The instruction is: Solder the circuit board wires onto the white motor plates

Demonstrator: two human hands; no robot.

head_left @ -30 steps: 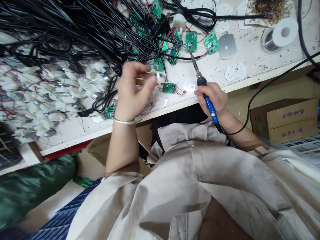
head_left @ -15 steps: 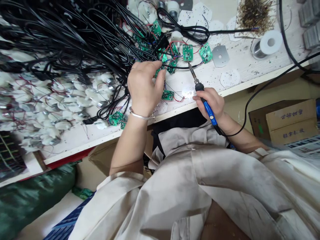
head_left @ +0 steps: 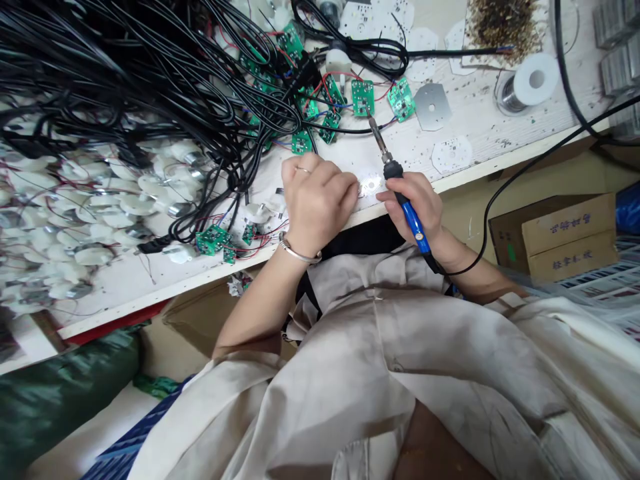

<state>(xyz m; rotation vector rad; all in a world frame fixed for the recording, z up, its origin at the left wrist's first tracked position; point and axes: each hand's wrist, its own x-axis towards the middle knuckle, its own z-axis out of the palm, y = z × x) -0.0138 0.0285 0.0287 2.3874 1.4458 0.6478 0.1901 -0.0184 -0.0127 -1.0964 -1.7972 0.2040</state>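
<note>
Head view, and the right hand (head_left: 413,203) has its grip wrapped tight around a blue soldering iron (head_left: 415,223), tip aimed far at a green circuit board (head_left: 363,98)! The left hand (head_left: 317,207) sits curled on the bench (head_left: 480,117), fingers pressed together just beside a round white disc (head_left: 371,185); whether they pinch anything, can't tell!

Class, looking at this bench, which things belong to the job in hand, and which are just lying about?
Job: right hand, soldering iron, left hand, round plate, circuit board.
Lying about: solder spool, black cables, cardboard box.
</note>
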